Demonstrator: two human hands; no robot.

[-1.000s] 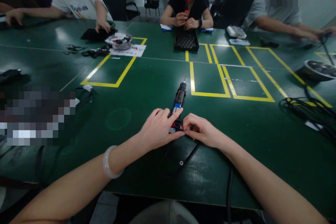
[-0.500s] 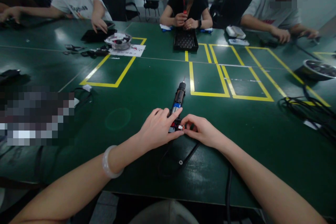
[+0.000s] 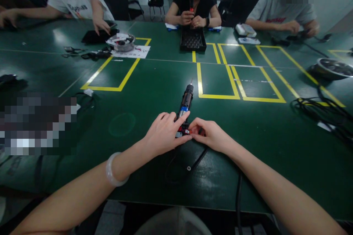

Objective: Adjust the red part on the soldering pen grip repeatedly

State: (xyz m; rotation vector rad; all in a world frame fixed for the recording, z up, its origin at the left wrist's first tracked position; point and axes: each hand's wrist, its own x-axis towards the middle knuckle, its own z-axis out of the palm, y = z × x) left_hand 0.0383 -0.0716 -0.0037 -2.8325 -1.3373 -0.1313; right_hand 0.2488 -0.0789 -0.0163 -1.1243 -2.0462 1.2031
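Note:
An electric screwdriver lies on the green table, its thin bit pointing away from me. It has a black nose, a dark barrel and a blue band. My left hand is closed around its near end, with thumb and forefinger on either side. A small red and silver part shows at that end. My right hand pinches at this part from the right; the fingertips hide how it is held. Below the hands lies a black cable with a pale round end.
Yellow tape rectangles mark the table. A black tray stands in front of a person across from me. A round clear dish rests at the far left, coiled black cables at the right. Other people sit around the table.
The whole view has shifted slightly. My hands keep nearly the same hold on the screwdriver and small part. Across the table, the person at right has brought their hands closer together.

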